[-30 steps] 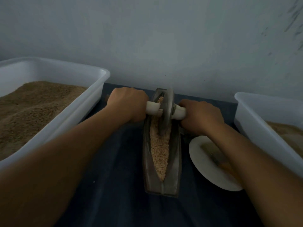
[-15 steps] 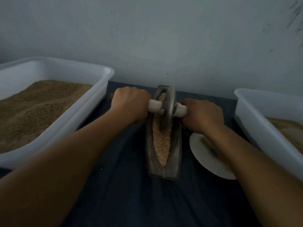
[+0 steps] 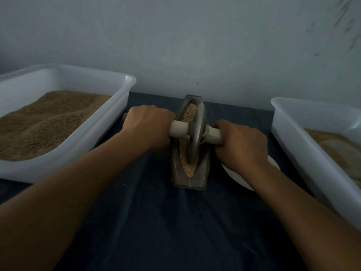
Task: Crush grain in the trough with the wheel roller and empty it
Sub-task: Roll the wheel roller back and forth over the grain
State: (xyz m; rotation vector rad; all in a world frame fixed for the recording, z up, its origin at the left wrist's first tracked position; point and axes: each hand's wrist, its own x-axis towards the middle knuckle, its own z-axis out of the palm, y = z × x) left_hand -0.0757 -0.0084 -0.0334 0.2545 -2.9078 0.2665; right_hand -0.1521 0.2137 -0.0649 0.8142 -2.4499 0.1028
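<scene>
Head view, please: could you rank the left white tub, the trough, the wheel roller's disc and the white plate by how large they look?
1. Left white tub, by far the largest.
2. Trough.
3. Wheel roller's disc.
The white plate lies mostly hidden under the right arm, so I cannot rank it.

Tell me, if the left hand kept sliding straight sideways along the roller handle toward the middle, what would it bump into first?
Probably the metal wheel. The left hand grips the white handle just beside it, with only a short bare stretch of handle between them. Past the wheel comes the right hand.
</scene>
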